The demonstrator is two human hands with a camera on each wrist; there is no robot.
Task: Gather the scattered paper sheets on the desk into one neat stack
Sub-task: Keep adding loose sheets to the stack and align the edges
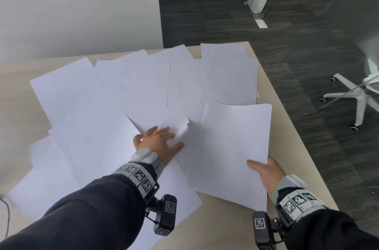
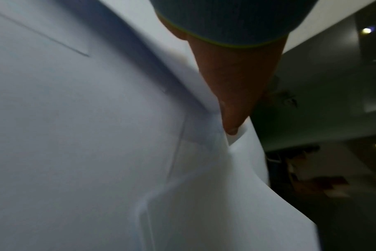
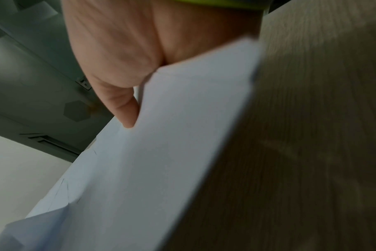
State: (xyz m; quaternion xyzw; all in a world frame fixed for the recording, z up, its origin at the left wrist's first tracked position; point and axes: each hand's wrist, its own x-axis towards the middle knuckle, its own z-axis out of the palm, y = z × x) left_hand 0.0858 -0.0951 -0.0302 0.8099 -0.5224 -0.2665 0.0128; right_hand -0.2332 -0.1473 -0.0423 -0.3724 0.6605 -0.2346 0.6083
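Head view: white paper sheets [image 1: 114,94] are spread overlapping across most of the tabletop [image 1: 18,98], from the far edge to the near edge. The left hand [image 1: 159,143] lies flat, fingers spread and straight, pressing on the loose sheets near the middle of the spread; it grips nothing. The right hand [image 1: 264,171] holds a small bundle of sheets [image 1: 231,147] by its near right corner, thumb on top, the other fingers hidden under the paper. The bundle sits at the right side of the tabletop, its near edge lifted clear of the wood and its far left part overlapping the loose sheets. Both wrists wear bands with black-and-white marker tags. On the dark carpet to the right is the white wheeled base of an office chair [image 1: 352,98].

Left wrist view: blurred. One finger [image 2: 232,95] points down onto the paper, its tip touching the edge of a sheet [image 2: 86,135] that fills the left half of the frame. Other fingers out of frame.

Right wrist view: blurred. The right hand's palm and thumb [image 3: 122,108] press on the upper face of the bundle [image 3: 161,152]; the tabletop's wood grain [image 3: 311,135] is on the right, below the paper. Grip matches a pinch on the corner.
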